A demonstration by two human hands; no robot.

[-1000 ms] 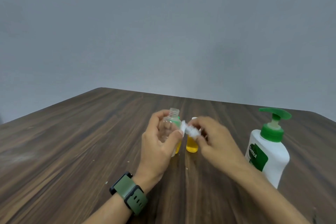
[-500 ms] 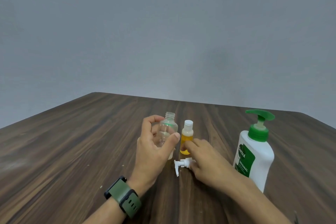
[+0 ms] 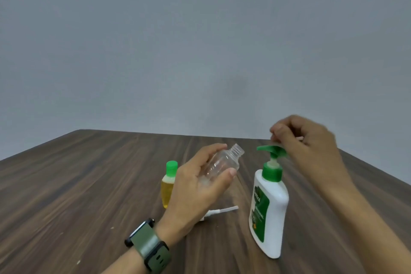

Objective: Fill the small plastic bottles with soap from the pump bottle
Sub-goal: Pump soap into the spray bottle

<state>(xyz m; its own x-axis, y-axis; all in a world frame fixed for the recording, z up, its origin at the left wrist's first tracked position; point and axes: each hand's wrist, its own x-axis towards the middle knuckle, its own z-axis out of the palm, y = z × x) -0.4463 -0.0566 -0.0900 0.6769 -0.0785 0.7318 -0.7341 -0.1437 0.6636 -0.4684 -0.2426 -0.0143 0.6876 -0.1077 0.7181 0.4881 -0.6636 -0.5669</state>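
My left hand (image 3: 195,191) grips a clear, uncapped small bottle (image 3: 222,164), tilted with its open neck pointing right toward the nozzle of the pump bottle (image 3: 270,213). That pump bottle is white with a green label and a green pump head (image 3: 270,149), and it stands on the table to the right. My right hand (image 3: 309,142) is blurred, fingers curled, just above and behind the pump head, with its fingertips at the head's top. A second small bottle (image 3: 168,187), green-capped and holding yellow liquid, stands partly behind my left hand.
A white spray cap with its tube (image 3: 220,211) lies on the dark wooden table (image 3: 77,184) between my left wrist and the pump bottle. A green-strapped watch (image 3: 149,244) sits on my left wrist. A plain grey wall rises behind the table.
My right hand left the white spray cap on the table and rose to the pump head. My left hand tipped the clear bottle toward the nozzle.
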